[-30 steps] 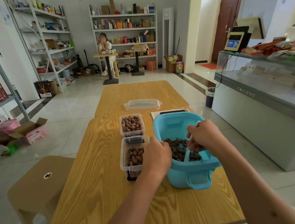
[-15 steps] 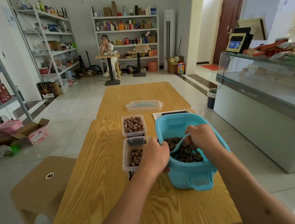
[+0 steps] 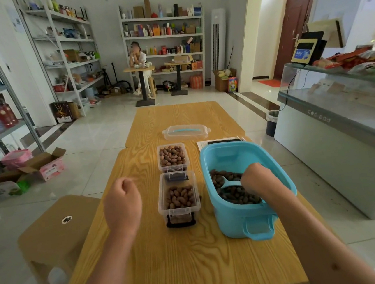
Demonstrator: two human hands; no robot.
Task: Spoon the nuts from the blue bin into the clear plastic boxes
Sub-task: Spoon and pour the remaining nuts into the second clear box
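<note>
— Where are the nuts, relative to the fingers?
— In the blue bin (image 3: 249, 214) at 3 o'clock on the tabletop (image 3: 187, 260), heaped right under the right hand (image 3: 256, 178). Scoop (image 3: 228, 184) lying on the heap, bowl pointing toward 9 o'clock from the knuckles.
— And the clear boxes?
— Near box (image 3: 177, 193) just beside the bin at its 9 o'clock, partly filled. Far box (image 3: 172, 157) at 12 o'clock of that one, fuller. Clear lid (image 3: 185, 132) farther out at 12.
— Anything different from half a second ago?
— Left hand (image 3: 122, 203) then at the bin's near-left rim; now off it, out at 9 o'clock of the near box, above bare wood. Right hand reaching lower into the bin.
— State of the fingers?
— Right: curled round the scoop's handle, gripping it, down among the nuts. Left: curled into a loose fist, holding nothing visible, touching neither box nor bin.
</note>
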